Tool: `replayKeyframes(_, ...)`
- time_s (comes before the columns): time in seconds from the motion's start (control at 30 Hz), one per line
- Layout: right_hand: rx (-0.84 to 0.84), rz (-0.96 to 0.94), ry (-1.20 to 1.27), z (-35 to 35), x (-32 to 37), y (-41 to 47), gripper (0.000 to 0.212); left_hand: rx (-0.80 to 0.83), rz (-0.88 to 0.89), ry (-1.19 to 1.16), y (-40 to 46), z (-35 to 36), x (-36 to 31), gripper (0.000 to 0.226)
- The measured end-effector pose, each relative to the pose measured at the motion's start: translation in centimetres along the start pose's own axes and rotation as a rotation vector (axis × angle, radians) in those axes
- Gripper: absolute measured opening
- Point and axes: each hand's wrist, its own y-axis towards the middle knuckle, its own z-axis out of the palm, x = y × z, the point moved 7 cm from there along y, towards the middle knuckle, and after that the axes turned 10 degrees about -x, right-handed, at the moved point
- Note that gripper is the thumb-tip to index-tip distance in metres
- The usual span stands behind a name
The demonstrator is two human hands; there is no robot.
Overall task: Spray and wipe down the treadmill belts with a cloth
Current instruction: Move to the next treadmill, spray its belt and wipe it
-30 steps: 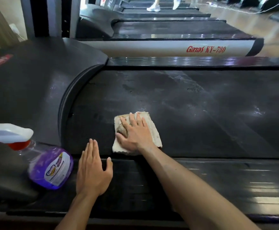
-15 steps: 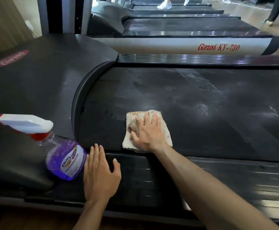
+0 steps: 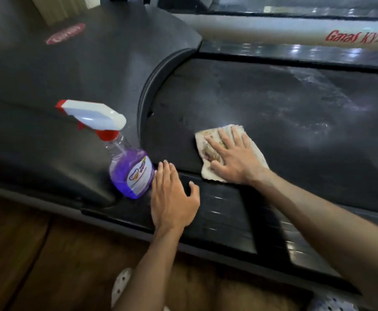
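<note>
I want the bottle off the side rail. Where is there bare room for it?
Free: the motor cover left of the spray bottle, and the side rail between the two forearms. Crowded: the rail corner by the bottle, where the left hand rests, and the belt edge under the cloth and right hand.

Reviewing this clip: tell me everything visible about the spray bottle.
The spray bottle stands upright on the treadmill's near side rail, beside the motor cover. Its clear plastic body holds purple liquid and carries a white, blue and purple label whose text is too blurred to read. On top sits a white trigger head with a red collar and red nozzle tip pointing left. No hand grips it; the left hand lies flat just right of it, its fingertips close by, contact unclear.
</note>
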Motion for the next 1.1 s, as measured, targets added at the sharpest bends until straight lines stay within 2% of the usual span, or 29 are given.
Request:
replayKeyframes(0.1, -0.001, -0.040, -0.017, -0.1, -0.8, 0.0, 0.088, -0.012, 0.022, 0.008, -0.7, -0.4, 0.3, 0.081)
replayKeyframes(0.2, 0.000, 0.072, -0.006, -0.1, 0.0, 1.5, 0.088, -0.019, 0.056, 0.046, -1.1, -0.2, 0.8, 0.080)
replayKeyframes(0.3, 0.007, 0.231, -0.003, -0.1, 1.1, 4.1, 0.079, -0.009, 0.089, 0.070, -1.2, -0.2, 0.7, 0.079)
replayKeyframes(0.37, 0.000, 0.267, 0.019, 0.1, 2.9, 5.7, 0.078, -0.016, 0.085, 0.060, -1.4, -0.4, 0.6, 0.079)
replayKeyframes(0.5, -0.044, 0.091, 0.027, 0.4, 7.0, 5.8, 0.088, -0.073, -0.001, -0.086, -1.4, -0.8, 0.8, 0.076)
replayKeyframes(0.63, -0.002, -0.018, 0.045, -0.3, 4.5, 2.9, 0.092, -0.110, -0.047, -0.178, -1.5, -1.1, 1.1, 0.073)
replayKeyframes(0.77, -0.008, 0.069, 0.011, -0.2, 0.1, 1.8, 0.094, -0.106, -0.032, -0.164, -1.5, -1.0, 1.0, 0.077)
replayKeyframes(0.93, -0.021, 0.267, 0.009, 0.1, 1.0, 6.3, 0.086, -0.101, -0.035, -0.167, -1.5, -0.9, 0.9, 0.078)
replayKeyframes(1.0, -0.025, 0.246, 0.036, 0.2, 3.3, 7.7, 0.081, -0.092, -0.048, -0.183, -1.5, -0.9, 0.8, 0.079)
replayKeyframes(1.1, -0.051, 0.091, 0.044, 0.3, 7.7, 8.5, 0.077, -0.116, -0.074, -0.208, -1.5, -1.2, 0.8, 0.079)
